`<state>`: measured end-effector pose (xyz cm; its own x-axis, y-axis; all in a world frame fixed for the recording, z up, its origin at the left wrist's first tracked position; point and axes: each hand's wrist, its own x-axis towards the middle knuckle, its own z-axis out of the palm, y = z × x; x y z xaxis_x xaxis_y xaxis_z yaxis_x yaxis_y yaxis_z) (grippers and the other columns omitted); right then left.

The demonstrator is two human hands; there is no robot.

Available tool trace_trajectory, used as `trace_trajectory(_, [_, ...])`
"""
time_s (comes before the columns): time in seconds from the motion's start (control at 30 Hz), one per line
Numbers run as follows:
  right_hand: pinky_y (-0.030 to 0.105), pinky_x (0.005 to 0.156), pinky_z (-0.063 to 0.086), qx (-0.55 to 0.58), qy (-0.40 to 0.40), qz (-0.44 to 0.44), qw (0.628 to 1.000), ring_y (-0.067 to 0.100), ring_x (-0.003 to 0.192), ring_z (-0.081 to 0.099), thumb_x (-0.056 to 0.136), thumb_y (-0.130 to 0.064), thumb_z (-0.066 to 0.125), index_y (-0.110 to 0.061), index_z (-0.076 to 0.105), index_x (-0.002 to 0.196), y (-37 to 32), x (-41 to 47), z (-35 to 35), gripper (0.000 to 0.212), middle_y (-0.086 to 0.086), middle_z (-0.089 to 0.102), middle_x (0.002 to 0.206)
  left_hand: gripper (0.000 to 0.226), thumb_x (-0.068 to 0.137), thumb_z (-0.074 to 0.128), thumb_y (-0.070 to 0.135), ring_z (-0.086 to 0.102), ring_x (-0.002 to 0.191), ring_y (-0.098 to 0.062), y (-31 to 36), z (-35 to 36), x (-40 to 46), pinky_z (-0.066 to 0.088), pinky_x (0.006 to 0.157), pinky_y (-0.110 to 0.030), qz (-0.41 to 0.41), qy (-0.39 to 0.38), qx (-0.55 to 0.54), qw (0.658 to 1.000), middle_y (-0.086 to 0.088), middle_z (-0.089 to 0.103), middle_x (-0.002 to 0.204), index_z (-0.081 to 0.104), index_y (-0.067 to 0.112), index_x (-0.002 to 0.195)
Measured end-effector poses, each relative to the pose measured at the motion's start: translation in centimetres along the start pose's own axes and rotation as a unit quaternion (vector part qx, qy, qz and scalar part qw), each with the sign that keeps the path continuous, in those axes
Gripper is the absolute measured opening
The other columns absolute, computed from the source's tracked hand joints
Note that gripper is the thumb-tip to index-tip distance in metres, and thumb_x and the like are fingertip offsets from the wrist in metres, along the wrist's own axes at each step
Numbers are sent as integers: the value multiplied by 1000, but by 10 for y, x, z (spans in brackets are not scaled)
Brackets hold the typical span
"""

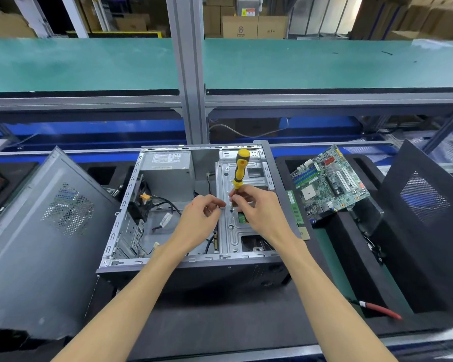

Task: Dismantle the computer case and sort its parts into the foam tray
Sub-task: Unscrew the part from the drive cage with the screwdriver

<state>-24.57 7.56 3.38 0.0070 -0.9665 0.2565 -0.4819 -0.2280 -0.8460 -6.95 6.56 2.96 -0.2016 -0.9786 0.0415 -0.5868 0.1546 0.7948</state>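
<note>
The open computer case (pixel 168 259) lies on its side in front of me, with a power supply (pixel 168 173) at its back and a silver drive cage (pixel 236 231) on the right. My right hand (pixel 256 207) pinches the shaft of a yellow and black screwdriver (pixel 240 168), which stands upright with its tip on the cage. Just left of the tip, my left hand (pixel 199 218) has its fingertips pinched together at the cage's edge; whether they hold anything is hidden. A green motherboard (pixel 330 178) rests tilted in the black foam tray (pixel 351 246) to the right.
A grey side panel (pixel 37 231) leans at the left and a black one (pixel 424 220) at the right. A RAM stick (pixel 294 207) stands beside the case. A red-handled tool (pixel 379 309) lies on the foam at the lower right. A green shelf (pixel 298 66) runs above.
</note>
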Motion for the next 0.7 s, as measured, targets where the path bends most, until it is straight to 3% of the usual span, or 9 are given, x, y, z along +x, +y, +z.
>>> trace_trajectory(0.27, [35, 78, 62, 13, 30, -7, 999, 6, 84, 72, 99, -16, 65, -28, 71, 99, -7, -1, -3, 14, -18, 72, 87, 18, 96, 61, 24, 57, 84, -7, 6, 0, -1, 39, 74, -13, 6, -21, 25, 999, 3, 53, 98, 68, 37, 105])
trace_trajectory(0.43, [35, 78, 63, 32, 37, -10, 999, 10, 88, 72, 99, -15, 64, -24, 72, 102, -8, -3, -5, 12, -10, 74, 90, 23, 92, 69, 29, 51, 97, -4, 7, 1, -1, 37, 85, -16, 17, 40, 30, 999, 8, 50, 107, 68, 30, 114])
trace_trajectory(0.57, [40, 79, 63, 57, 38, -13, 998, 13, 88, 73, 99, -13, 63, -24, 72, 101, -11, -3, -7, 14, -7, 75, 90, 22, 89, 72, 32, 49, 91, 2, 14, 4, 0, 37, 79, -12, 57, 46, 25, 997, 13, 55, 102, 69, 30, 111])
trace_trajectory(0.7, [42, 81, 62, 64, 37, -9, 997, 15, 86, 74, 99, -13, 63, -22, 72, 102, -16, -5, -11, 13, -2, 75, 91, 5, 91, 71, 30, 54, 79, 3, 22, 6, 4, 37, 71, -14, 70, 45, 42, 996, 18, 64, 87, 72, 28, 96])
